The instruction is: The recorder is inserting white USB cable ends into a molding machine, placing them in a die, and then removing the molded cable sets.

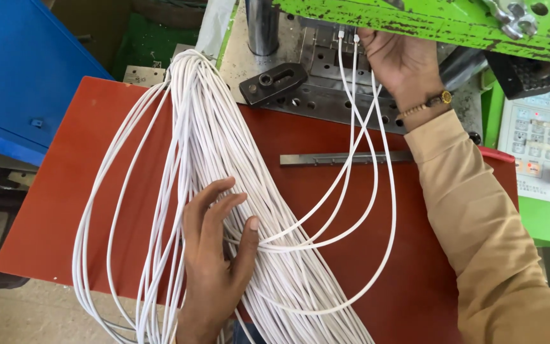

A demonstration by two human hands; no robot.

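Head view. One thick bundle of white cables (224, 159), too many strands to count, lies across the red counter (65, 191) from its far edge down over the near edge. The strands are thin, round, smooth and plastic-coated, looped in long curves. About four strands split off from the bundle near the counter's middle and arc toward the far right corner. Two of them end in small white plug tips (348, 36) standing side by side on the grey metal mould plate (326, 95) beyond the counter's far edge.

Two hands, both the person's own. The left hand (214, 255) rests palm down on the bundle near the near edge, fingers spread and slack, thumb laid across the split-off strands; its grip is loose, pressing and not clasping. The right hand (399, 60) reaches forward under the scuffed green press frame (415, 16), wrist bent, beaded bracelet (424, 105) and tan sleeve (479, 216) showing. Its fingers curl beside the two cable ends; whether the grip pinches them, I cannot tell.

One black slotted clamp (274, 81) sits on the plate. One flat steel strip (338, 158) lies across the counter's far part. One pale keypad panel (542, 137) lies past the right edge.
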